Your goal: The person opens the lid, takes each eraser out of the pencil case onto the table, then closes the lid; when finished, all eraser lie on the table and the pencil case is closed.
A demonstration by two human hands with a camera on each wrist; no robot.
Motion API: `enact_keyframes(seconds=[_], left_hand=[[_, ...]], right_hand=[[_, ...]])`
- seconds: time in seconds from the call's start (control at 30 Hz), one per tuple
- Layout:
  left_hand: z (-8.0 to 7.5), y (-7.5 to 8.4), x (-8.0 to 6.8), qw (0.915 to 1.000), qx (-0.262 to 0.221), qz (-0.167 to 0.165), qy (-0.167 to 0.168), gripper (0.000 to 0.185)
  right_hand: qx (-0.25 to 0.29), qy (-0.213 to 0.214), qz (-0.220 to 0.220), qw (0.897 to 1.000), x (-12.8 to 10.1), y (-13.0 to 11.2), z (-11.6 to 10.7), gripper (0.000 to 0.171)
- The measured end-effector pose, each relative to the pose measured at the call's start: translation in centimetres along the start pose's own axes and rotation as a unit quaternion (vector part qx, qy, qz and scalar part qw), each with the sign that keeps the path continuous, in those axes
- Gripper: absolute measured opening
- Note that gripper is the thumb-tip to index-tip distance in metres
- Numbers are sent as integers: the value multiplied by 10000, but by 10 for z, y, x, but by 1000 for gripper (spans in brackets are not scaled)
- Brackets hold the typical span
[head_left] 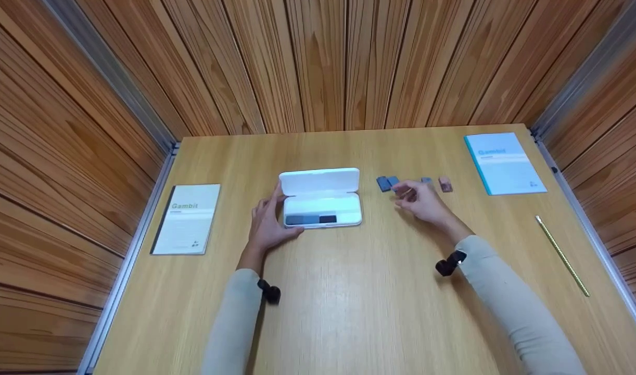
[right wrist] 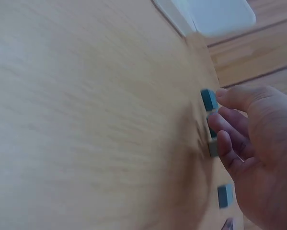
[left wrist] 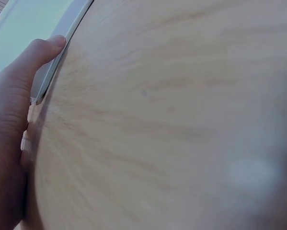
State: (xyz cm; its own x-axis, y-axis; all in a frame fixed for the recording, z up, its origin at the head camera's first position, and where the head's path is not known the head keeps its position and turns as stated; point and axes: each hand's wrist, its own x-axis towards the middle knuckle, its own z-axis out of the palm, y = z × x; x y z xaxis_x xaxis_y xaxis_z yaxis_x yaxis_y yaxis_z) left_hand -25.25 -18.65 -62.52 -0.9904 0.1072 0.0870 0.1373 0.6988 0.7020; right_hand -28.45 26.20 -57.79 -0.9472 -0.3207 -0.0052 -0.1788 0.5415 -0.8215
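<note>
The case (head_left: 319,182) is coloured white; grey-blue and near-black pieces (head_left: 303,220) are seen inside. Beside it, blue blocks (head_left: 383,184) and a pinkish-brown block (head_left: 445,184) are shown. The left notebook (head_left: 185,229) is edged in black, the right notebook (head_left: 510,169) in turquoise. The rod (head_left: 561,255) is toned yellowish gold.

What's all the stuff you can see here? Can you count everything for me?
White case: one, white, open, table's middle
Blocks in the case: at least two, blue-grey and dark, along its front
Loose blocks: at least four, blue and reddish-brown, right of the case; the hand may hide more
Notebooks: two, whitish, table's left and far right
Thin stick: one, gold, right side
Table: one, light wood, underneath
Walls: three, brown wood, behind and both sides
Left hand: one, bare, gripping the case
Right hand: one, bare, at the loose blocks
Sleeves: two, pale, on the arms
Wrist cameras: two, black, at the wrists
</note>
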Motion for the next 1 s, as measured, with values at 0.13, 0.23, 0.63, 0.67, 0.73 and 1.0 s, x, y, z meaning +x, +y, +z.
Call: enact_keyframes(seconds=[0.13,0.23,0.63,0.67,0.73,1.0], left_hand=[[0,-1,0,10000,-27,-3,-11,141],[0,-2,0,10000,-65,-13,-11,141],[2,-4,0,9998,-148,-154,-29,141],[2,-4,0,9997,-159,-185,-48,141],[2,-4,0,9995,-177,-239,-81,141],[0,-1,1,9997,-180,-164,-86,141]], right_hand=[[-157,-371,-82,9992,-2,-13,14,37],[-367,-611,-224,9972,-4,-25,25,36],[-365,-1216,-566,9903,2,-71,65,35],[-348,-1256,-583,9898,3,-74,69,35],[-305,-1336,-614,9887,6,-81,76,36],[-192,-1591,-887,9831,18,-94,100,39]])
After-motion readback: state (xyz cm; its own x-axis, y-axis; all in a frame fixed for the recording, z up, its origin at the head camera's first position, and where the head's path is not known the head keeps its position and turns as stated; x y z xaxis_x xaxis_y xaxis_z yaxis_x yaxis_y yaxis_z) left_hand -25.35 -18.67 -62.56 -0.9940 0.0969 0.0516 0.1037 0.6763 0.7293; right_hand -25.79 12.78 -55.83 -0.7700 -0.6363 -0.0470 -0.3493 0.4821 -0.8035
